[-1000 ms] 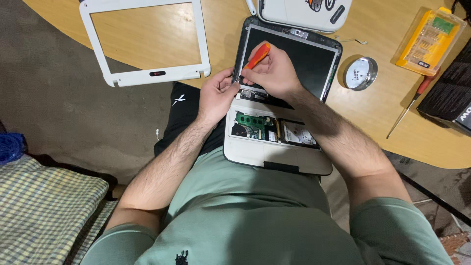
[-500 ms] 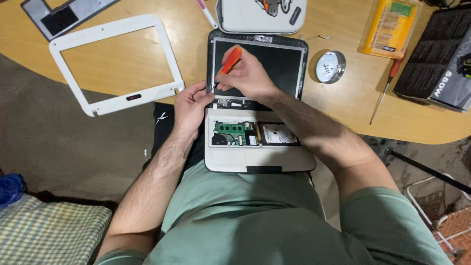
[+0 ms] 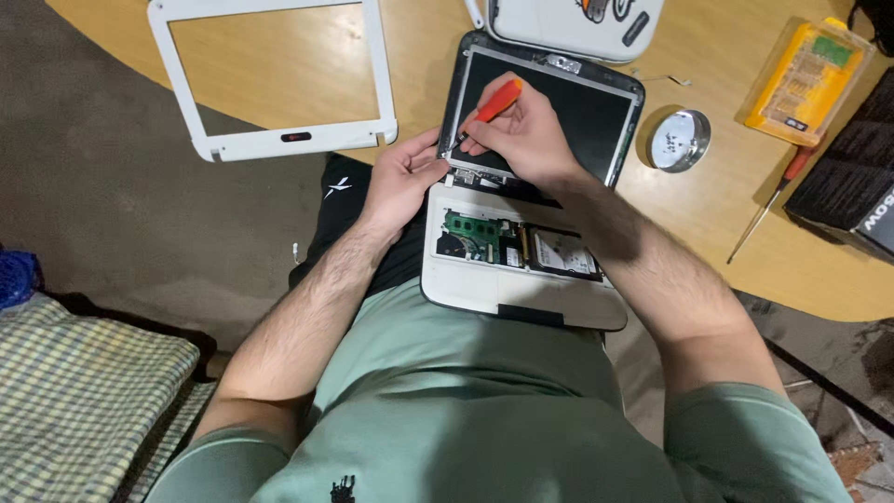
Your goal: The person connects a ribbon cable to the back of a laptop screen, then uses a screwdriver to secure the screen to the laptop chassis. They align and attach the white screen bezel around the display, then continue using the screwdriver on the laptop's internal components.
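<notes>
Small white laptop (image 3: 521,279) lies open on the lap, base cover off, green board and drive showing. Right hand (image 3: 521,130) at 12 o'clock of the base, fingers closed round a red screwdriver (image 3: 491,105), tip down at the screen's lower-left corner. Left hand (image 3: 402,177) at 9 o'clock, fingers curled against the laptop's hinge edge, just beside the tip. White frame (image 3: 279,140) on the table (image 3: 708,214) at 10 o'clock; round tin (image 3: 680,140) at 2.
</notes>
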